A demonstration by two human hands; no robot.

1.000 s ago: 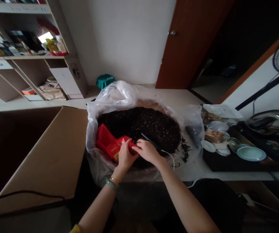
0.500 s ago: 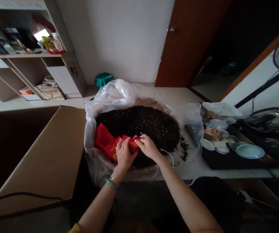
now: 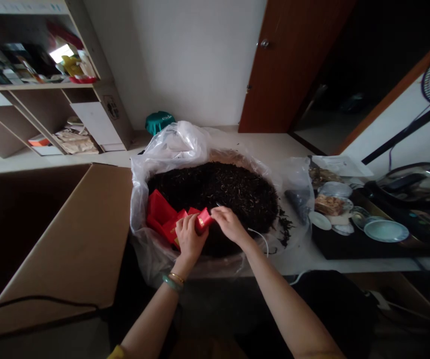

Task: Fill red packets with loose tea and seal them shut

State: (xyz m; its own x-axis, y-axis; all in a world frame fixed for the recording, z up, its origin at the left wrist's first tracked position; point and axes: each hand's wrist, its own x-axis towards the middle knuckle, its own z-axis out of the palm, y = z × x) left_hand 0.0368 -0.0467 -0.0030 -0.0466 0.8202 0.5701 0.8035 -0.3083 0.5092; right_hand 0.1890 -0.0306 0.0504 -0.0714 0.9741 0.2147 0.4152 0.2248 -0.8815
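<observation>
My left hand point(image 3: 191, 237) is wrapped round a small red packet point(image 3: 203, 218) with gold print, held tilted above the dark heap. My right hand point(image 3: 230, 224) is pinched at the packet's right end, its fingertips partly hidden. More red packets point(image 3: 159, 209) lie left of my left hand, on the near left side of the heap. Dark, twisted dried leaves point(image 3: 237, 184), looking like loose tea, fill a clear plastic bag point(image 3: 140, 192) whose mouth is spread wide. Behind my right hand, the tip of a dark slim object shows, and a white cable point(image 3: 262, 237) runs out beside the wrist.
A large open cardboard box point(image 3: 88, 239) stands at the left. To the right, a pale bowl point(image 3: 386, 231), small dishes and a bagged brown material point(image 3: 329, 205) sit on a black tray point(image 3: 344, 249). Spilled leaves point(image 3: 284, 229) lie beside the heap. A teal bundle point(image 3: 158, 122) rests behind the bag.
Both hands have raised the red packet, and its printed face has turned into view. My right hand has shifted slightly to the packet's right end. The dark slim object has become mostly covered.
</observation>
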